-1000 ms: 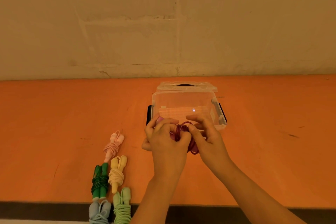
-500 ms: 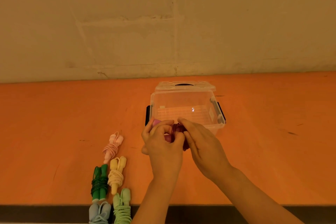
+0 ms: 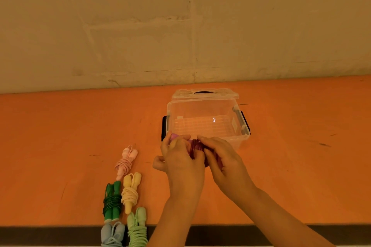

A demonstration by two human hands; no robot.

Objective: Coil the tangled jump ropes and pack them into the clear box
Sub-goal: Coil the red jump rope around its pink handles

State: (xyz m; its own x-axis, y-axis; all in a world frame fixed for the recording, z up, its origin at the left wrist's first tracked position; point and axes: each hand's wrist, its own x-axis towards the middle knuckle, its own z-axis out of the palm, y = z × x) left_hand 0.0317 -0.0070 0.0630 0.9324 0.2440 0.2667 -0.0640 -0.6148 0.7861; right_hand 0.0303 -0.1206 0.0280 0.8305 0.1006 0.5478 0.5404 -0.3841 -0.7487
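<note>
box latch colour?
Black latches on the clear box; head view, left one shows best.

Your hands meet just before the clear box; its lid lies behind; five coiled ropes lie left on the worktop.

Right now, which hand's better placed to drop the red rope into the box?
Left, probably. The left hand grips the handles of the dark red rope and carries the bundle, while the right hand only pinches the coils. Both sit at the near wall of the open clear box.
</note>
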